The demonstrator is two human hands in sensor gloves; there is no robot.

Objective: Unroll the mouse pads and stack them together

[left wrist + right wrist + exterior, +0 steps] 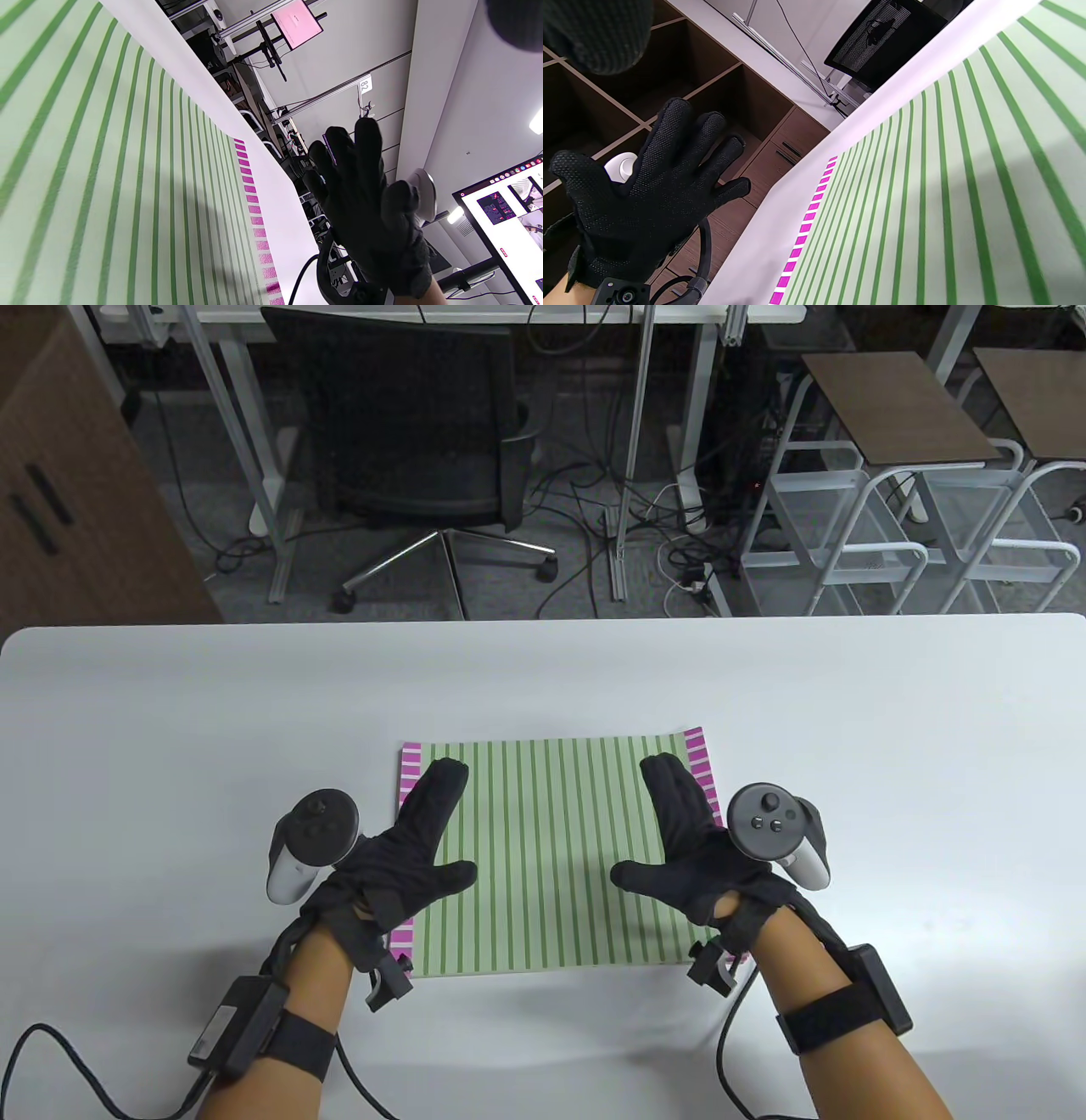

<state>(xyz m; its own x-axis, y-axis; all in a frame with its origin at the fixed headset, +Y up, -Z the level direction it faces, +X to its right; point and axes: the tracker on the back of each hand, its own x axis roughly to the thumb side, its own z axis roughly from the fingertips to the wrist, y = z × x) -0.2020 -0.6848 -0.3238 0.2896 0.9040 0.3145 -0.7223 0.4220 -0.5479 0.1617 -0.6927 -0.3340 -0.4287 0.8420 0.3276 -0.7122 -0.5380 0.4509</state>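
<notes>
A green-striped mouse pad (551, 857) lies flat on the white table (170, 729), on top of a pink-striped pad (697, 755) whose edges show at its left and right sides. My left hand (424, 836) is open, fingers together and thumb spread, over the pad's left part. My right hand (687, 836) is open the same way over the right part. Neither holds anything. The left wrist view shows the right hand (365, 203) raised off the green pad (106, 169). The right wrist view shows the left hand (649, 182) raised off the pad (946, 190).
The pads lie near the table's front middle. Past the far edge stand an office chair (424, 432) and metal stools (899, 475). A lit monitor (509, 212) shows at one side in the left wrist view.
</notes>
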